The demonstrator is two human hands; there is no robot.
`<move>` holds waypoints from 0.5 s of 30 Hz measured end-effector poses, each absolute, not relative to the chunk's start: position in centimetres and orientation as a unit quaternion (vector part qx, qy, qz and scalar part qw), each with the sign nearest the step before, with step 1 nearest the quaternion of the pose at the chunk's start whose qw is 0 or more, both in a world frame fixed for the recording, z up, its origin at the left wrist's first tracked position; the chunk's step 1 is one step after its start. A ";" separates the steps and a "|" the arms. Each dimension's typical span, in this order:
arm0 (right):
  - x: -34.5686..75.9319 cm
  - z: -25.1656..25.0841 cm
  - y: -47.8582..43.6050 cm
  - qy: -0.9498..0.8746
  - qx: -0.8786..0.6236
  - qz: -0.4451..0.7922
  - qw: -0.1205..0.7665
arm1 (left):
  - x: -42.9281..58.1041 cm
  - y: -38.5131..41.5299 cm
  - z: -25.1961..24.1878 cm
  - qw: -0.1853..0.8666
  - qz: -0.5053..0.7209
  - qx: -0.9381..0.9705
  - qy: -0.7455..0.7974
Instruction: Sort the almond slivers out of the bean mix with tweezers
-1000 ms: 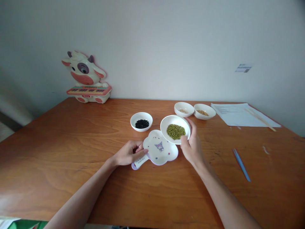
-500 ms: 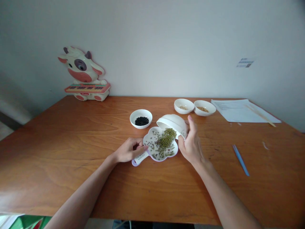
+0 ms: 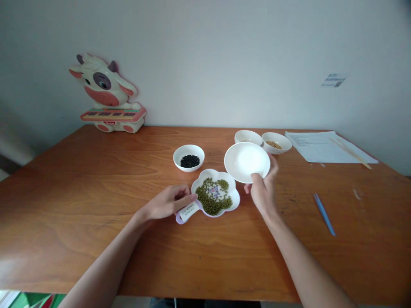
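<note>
Right grip [image 3: 264,192], bowl [image 3: 244,161] pinched, extending leftward

The held bowl [image 3: 245,161] partly hides the rear bowl [image 3: 248,135].

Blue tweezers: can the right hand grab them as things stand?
Likely not yet: the right hand is gripping a white bowl. Otherwise the way looks free, with nothing visible between that hand and the blue tweezers.
</note>
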State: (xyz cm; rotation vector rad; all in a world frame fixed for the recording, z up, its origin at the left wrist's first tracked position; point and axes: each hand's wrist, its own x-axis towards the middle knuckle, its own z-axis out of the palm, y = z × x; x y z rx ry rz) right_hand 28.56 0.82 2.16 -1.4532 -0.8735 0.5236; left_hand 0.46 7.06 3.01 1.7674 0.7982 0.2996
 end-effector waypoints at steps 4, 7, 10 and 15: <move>30.7 2.7 1.5 -0.213 -0.604 0.361 0.678 | 0.6 6.4 3.4 0.677 0.061 0.673 0.292; 32.7 2.8 1.0 -0.172 -0.616 0.370 0.673 | 0.8 6.0 3.5 0.714 0.073 0.636 0.284; 34.5 2.9 -0.4 -0.157 -0.623 0.390 0.660 | 1.0 5.7 3.8 0.721 0.121 0.618 0.288; 36.8 3.3 -2.7 -0.133 -0.633 0.403 0.647 | 1.4 5.3 4.3 0.715 0.193 0.614 0.273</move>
